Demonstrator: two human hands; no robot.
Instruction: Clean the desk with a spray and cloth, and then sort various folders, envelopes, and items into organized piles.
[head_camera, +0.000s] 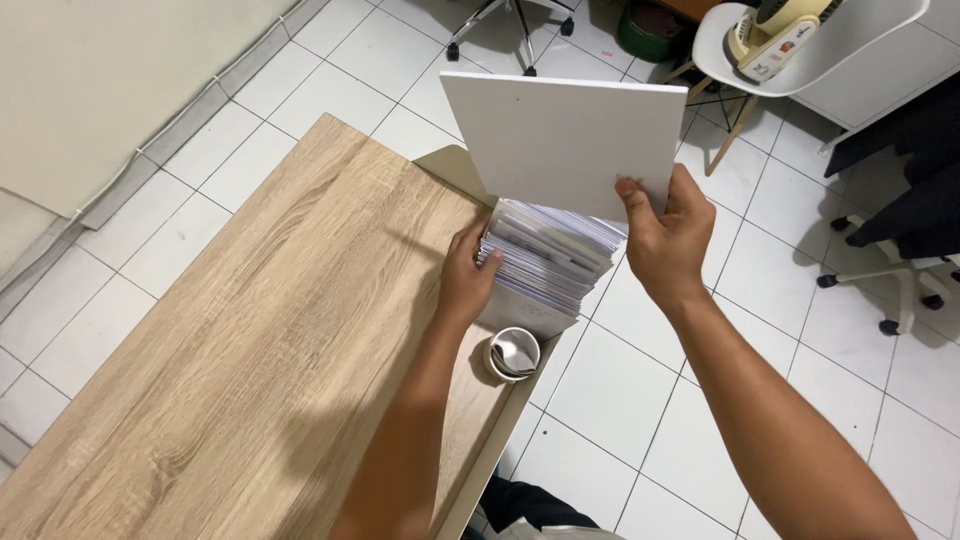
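Observation:
My right hand (663, 235) grips the lower right corner of a white rectangular sheet (565, 140) and holds it upright above a thick stack of white papers (550, 255). The stack sits at the right edge of the wooden table (260, 330). My left hand (468, 275) presses against the stack's left side, fingers spread on the paper edges. A small round roll of tape (513, 353) lies on the table just in front of the stack, close to my left wrist.
White tiled floor (620, 400) runs to the right of the table. A white chair (800, 50) holding a beige device stands at the back right, a dark office chair (910, 200) at far right, and another chair's wheeled base (515, 25) at the top.

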